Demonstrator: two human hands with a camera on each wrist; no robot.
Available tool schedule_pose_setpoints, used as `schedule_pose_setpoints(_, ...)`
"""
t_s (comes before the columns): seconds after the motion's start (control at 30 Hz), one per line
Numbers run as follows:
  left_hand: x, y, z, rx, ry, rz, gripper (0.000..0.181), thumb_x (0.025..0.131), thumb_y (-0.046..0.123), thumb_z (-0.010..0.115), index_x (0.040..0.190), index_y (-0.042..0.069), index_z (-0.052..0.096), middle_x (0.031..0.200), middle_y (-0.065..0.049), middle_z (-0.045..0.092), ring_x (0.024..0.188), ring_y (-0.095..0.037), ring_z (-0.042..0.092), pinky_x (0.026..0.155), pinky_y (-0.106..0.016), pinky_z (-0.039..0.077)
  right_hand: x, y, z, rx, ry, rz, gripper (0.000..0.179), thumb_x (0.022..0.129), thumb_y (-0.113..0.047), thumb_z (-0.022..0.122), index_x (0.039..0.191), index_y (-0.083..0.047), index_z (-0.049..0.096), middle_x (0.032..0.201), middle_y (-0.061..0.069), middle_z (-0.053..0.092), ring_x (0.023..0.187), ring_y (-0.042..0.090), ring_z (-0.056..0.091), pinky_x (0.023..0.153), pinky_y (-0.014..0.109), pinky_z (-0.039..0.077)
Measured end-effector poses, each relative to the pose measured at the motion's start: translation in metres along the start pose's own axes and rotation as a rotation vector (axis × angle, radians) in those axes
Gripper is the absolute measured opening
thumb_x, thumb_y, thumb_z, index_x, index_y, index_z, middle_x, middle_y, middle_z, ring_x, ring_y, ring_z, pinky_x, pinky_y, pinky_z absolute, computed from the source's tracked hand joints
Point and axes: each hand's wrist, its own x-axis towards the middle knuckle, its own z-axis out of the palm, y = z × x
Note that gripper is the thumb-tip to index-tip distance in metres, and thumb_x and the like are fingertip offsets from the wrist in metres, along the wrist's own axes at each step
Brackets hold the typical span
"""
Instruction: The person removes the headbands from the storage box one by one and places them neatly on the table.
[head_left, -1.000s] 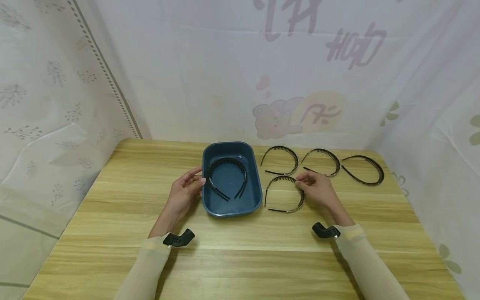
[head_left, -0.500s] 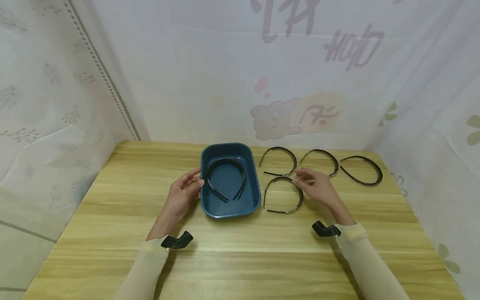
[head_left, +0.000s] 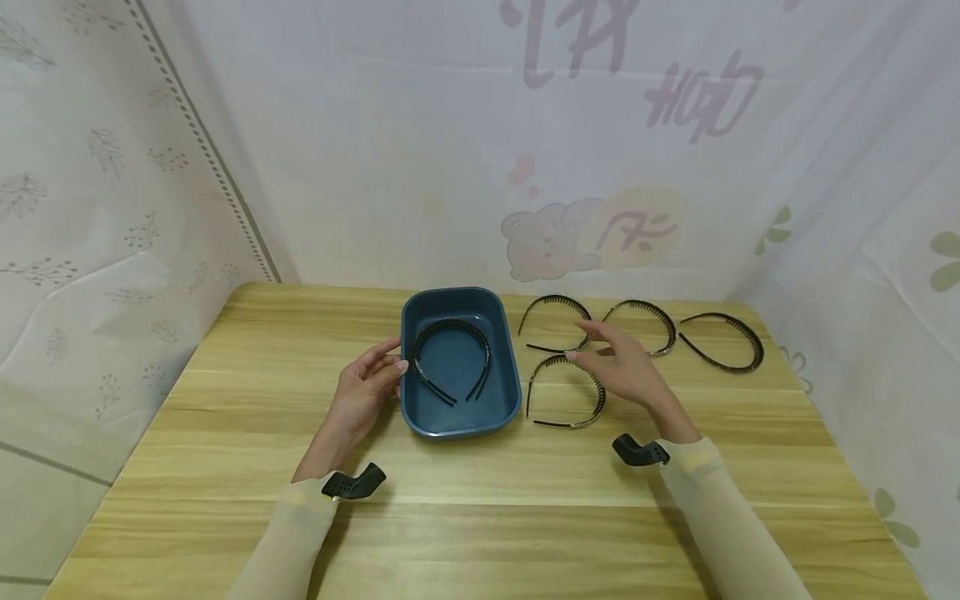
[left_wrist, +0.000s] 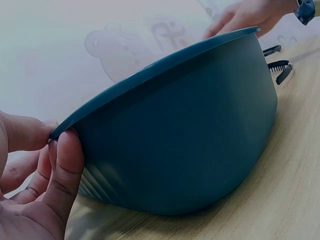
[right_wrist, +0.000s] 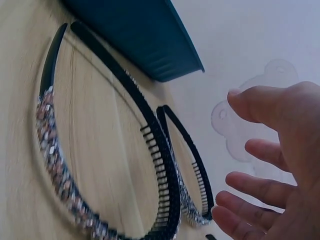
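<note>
My left hand point(head_left: 367, 385) pinches the left rim of a dark blue plastic bin point(head_left: 501, 404), thumb on top and fingers below, as the left wrist view shows. Black headbands point(head_left: 452, 325) lie overlapped inside the bin. Right of it, my right hand point(head_left: 621, 365) hovers over the near headband point(head_left: 598, 407), holding nothing, its fingers spread apart in the right wrist view. That near headband point(right_wrist: 162, 200) has comb teeth inside and glittery stones along its band. Behind it lies a second toothed headband point(head_left: 583, 308), partly covered by my fingers in the head view.
Two more headbands lie farther right: one behind my right hand point(head_left: 663, 315) and a headband near the table's right edge point(head_left: 753, 346). The wooden table point(head_left: 480, 533) meets a printed white curtain point(head_left: 420, 167) at the back and sides.
My right hand has left the near headband's right side, moved slightly left and spread its fingers. The left hand still holds the bin. All the headbands stay in place.
</note>
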Motion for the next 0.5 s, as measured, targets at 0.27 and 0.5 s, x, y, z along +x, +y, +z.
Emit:
schedule_pose_setpoints(0.27,0.000,0.000,0.001,0.001,0.017,-0.010,0.053,0.102,0.002,0.060,0.152,0.004,0.044,0.098,0.006,0.065,0.076,-0.007,0.059,0.067,-0.019,0.053,0.011,-0.015,0.009,-0.031,-0.032,-0.081,0.071,0.097,-0.035,0.072,0.158,-0.020,0.039,0.161,0.015,0.042,0.145,0.040,0.043,0.113,0.060,0.043)
schedule_pose_setpoints(0.5,0.000,0.000,0.000,0.010,0.024,-0.014,0.053,0.101,0.004,0.062,0.152,0.005,0.045,0.101,0.005,0.065,0.076,-0.008,0.060,0.067,-0.019,0.054,0.018,-0.025,0.014,-0.044,-0.055,-0.116,0.076,0.098,-0.040,0.070,0.161,-0.020,0.033,0.165,0.011,0.036,0.146,0.042,0.041,0.113,0.063,0.041)
